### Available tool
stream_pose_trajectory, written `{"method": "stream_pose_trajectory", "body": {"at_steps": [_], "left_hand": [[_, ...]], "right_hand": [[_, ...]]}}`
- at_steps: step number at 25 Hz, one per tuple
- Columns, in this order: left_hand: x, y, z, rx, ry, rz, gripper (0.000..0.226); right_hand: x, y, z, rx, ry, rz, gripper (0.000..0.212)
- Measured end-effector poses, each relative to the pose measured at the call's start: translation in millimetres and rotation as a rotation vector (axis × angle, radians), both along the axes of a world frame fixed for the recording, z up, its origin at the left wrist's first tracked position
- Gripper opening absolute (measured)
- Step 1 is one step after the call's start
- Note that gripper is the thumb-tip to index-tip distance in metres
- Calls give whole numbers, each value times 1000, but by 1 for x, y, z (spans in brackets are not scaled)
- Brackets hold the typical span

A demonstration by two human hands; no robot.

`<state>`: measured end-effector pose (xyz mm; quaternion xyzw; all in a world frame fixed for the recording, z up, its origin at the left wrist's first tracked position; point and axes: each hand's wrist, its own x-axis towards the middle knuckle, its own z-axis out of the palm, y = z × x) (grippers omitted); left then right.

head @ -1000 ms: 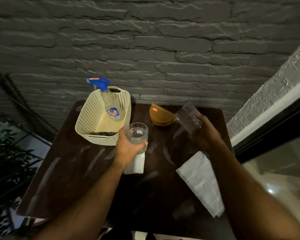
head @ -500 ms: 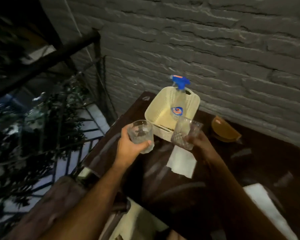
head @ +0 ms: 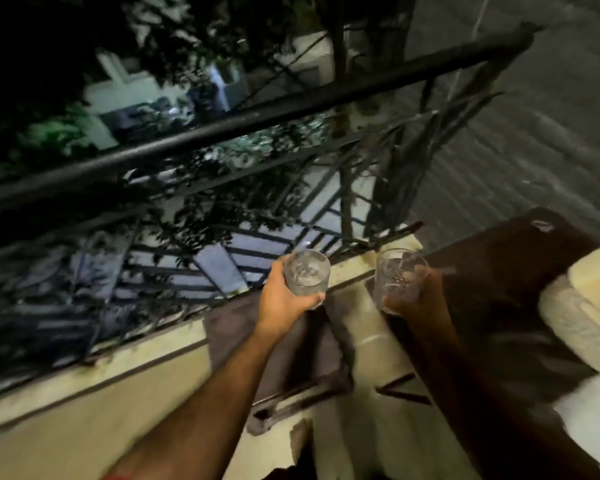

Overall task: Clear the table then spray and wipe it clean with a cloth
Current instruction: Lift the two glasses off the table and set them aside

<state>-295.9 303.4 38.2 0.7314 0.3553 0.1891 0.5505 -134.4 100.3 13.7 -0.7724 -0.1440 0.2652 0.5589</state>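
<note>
Two clear glasses, one per hand, no label or writing readable on either, everything's pretty blurry. Left hand [head: 284,299] has its grip wrapped round the left glass [head: 307,273], held out over the pale floor strip by the black railing [head: 243,126]. Right hand [head: 418,297] has its grip curled round the right glass [head: 395,275], just over the dark counter [head: 499,258] edge. Cream basket [head: 582,306] sits on the counter at far right, mostly cut off. Dark leafy plants behind the railing bars.
</note>
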Motion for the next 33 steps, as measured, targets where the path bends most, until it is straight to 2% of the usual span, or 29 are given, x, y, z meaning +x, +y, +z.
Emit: {"method": "stream_pose_trajectory", "body": {"at_steps": [3, 8, 11, 13, 14, 17, 18, 22, 25, 30, 33], "left_hand": [[-61, 53, -29, -43, 46, 144, 80], [-132, 115, -96, -128, 156, 361, 77], [-146, 129, -141, -128, 224, 407, 80], [-147, 138, -179, -137, 242, 424, 82], [-145, 139, -190, -151, 237, 431, 84], [-139, 144, -229, -166, 247, 441, 91], [-137, 145, -238, -167, 245, 449, 92], [-138, 147, -260, -158, 269, 450, 95], [-141, 146, -273, -151, 332, 460, 95], [-142, 143, -275, -161, 347, 463, 98], [-144, 142, -263, -163, 300, 401, 107]], "right_hand": [[-43, 68, -13, -188, -30, 33, 90], [-89, 156, -65, -420, -25, 290, 74], [-110, 188, -105, -455, -160, 251, 77], [-115, 203, -148, -426, -298, 222, 70], [-115, 208, -156, -428, -258, 230, 69], [-110, 222, -196, -493, -135, 269, 88], [-107, 226, -210, -500, -112, 287, 87], [-112, 238, -237, -551, -149, 264, 72], [-115, 234, -247, -538, -63, 248, 96], [-108, 230, -243, -576, -24, 183, 90], [-110, 225, -228, -526, -109, 217, 96]]}}
